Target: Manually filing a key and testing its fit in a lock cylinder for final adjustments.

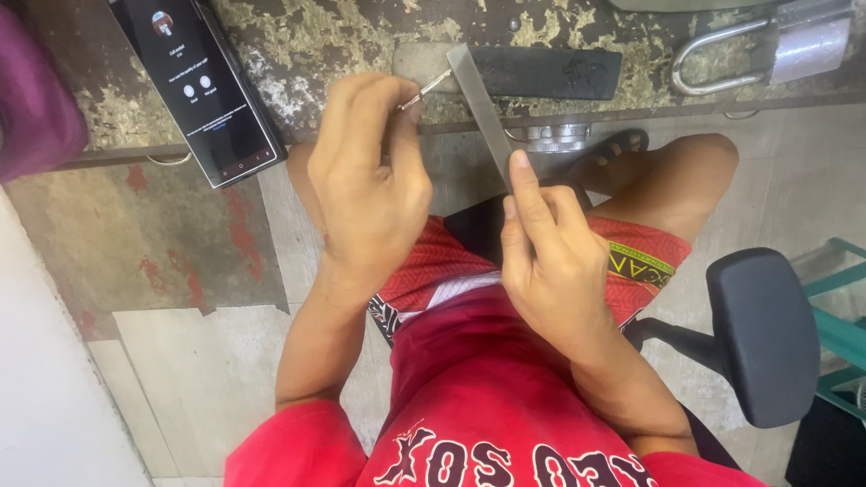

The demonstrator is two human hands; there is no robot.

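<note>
My left hand [370, 180] pinches a small metal key [424, 91] against the worn edge of the workbench [307, 45]. My right hand [550, 257] grips a flat grey metal file [480, 113], forefinger laid along its blade. The file's far end rests across the key at the bench edge. Both hands work above my lap, which shows red patterned shorts.
A black phone [200, 83] with a lit screen lies on the bench at the left. A dark flat block [541, 72] lies behind the file, and a large padlock [776, 50] sits at the right. A black chair armrest [767, 334] stands at my right.
</note>
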